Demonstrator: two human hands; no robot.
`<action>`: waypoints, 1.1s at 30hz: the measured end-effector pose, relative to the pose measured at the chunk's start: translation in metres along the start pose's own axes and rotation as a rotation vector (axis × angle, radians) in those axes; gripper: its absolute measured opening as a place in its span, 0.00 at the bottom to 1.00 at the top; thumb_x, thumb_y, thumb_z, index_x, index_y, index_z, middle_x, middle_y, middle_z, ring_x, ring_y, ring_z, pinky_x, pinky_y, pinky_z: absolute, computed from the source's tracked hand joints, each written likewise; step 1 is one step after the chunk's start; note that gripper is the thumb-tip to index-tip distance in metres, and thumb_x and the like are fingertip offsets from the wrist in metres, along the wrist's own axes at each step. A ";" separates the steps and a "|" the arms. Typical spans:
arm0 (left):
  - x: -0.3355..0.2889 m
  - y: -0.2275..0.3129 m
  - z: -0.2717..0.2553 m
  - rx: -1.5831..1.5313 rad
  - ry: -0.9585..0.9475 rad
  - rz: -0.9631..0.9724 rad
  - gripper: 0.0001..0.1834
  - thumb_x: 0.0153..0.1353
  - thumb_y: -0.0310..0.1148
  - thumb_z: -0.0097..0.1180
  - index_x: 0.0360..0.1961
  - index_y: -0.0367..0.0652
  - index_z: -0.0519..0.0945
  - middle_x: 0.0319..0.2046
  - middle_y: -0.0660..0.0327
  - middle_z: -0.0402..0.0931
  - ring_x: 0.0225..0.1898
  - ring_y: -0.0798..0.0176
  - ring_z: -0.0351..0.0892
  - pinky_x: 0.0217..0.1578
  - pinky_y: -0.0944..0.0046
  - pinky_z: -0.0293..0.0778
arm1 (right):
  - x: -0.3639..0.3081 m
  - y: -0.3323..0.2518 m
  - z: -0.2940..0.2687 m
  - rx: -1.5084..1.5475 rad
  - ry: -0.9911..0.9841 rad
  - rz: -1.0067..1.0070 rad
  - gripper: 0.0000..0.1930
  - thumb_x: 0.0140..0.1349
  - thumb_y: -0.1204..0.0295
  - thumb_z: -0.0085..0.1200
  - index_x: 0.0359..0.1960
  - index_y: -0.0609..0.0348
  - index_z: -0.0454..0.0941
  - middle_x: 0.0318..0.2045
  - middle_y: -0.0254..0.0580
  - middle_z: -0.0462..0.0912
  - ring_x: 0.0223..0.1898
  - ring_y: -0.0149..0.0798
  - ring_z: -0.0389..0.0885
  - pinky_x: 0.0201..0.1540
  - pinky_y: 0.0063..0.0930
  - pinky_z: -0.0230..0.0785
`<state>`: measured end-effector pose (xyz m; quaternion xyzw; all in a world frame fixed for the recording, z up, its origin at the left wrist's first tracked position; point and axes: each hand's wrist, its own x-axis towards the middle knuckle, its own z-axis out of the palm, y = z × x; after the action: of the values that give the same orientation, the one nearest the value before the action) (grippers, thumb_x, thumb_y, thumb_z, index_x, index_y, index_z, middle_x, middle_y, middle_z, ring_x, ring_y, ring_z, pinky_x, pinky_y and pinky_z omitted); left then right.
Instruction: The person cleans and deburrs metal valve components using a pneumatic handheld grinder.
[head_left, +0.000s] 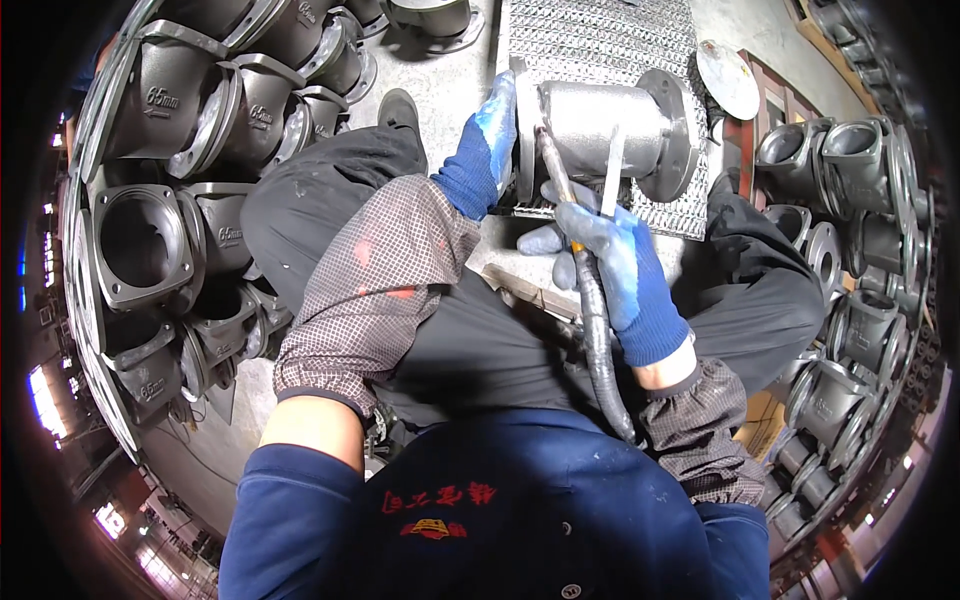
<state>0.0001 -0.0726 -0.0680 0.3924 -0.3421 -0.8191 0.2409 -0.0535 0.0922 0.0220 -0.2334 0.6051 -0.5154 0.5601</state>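
Observation:
A grey cast-metal valve body [590, 120] lies on its side in front of me, with a round flange at each end. My left hand [492, 135], in a blue glove, rests against its left flange, fingers stretched out and flat. My right hand [608, 258], gloved too, is closed around a slim rod-like tool [556, 165] joined to a black-wrapped hose [598, 345]. The tool's tip meets the left part of the casting. A pale flat strip [614, 165] rises from the same hand across the casting; whether it belongs to the tool, I cannot tell.
Beneath the casting is a textured metal grating [600, 40]. Several similar castings [145, 245] are stacked at my left, and more castings [865, 165] stand at right. A pale round disc [728, 80] lies beyond the grating's right edge. My bent legs flank the work.

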 end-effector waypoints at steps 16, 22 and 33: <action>-0.003 -0.002 0.000 0.078 -0.042 -0.088 0.36 0.62 0.61 0.33 0.58 0.42 0.64 0.47 0.51 0.70 0.44 0.55 0.73 0.42 0.54 0.72 | 0.002 -0.013 0.018 0.310 0.178 0.208 0.12 0.60 0.72 0.46 0.41 0.67 0.71 0.23 0.47 0.80 0.13 0.27 0.71 0.14 0.19 0.63; -0.013 0.006 0.005 0.089 -0.105 -0.014 0.35 0.63 0.61 0.32 0.58 0.44 0.65 0.46 0.49 0.71 0.44 0.55 0.72 0.42 0.54 0.73 | 0.020 -0.013 0.005 0.242 0.117 0.224 0.17 0.63 0.64 0.45 0.40 0.69 0.75 0.21 0.43 0.80 0.10 0.26 0.66 0.12 0.19 0.56; -0.030 0.013 -0.004 0.481 -0.186 0.270 0.22 0.63 0.27 0.39 0.57 0.27 0.59 0.46 0.46 0.71 0.47 0.51 0.74 0.49 0.59 0.69 | 0.010 -0.016 -0.011 0.376 -0.001 0.235 0.15 0.60 0.66 0.49 0.40 0.67 0.73 0.26 0.47 0.82 0.16 0.28 0.75 0.17 0.17 0.65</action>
<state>0.0222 -0.0624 -0.0453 0.3124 -0.5961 -0.7076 0.2154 -0.0707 0.0818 0.0296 -0.0531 0.5213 -0.5502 0.6501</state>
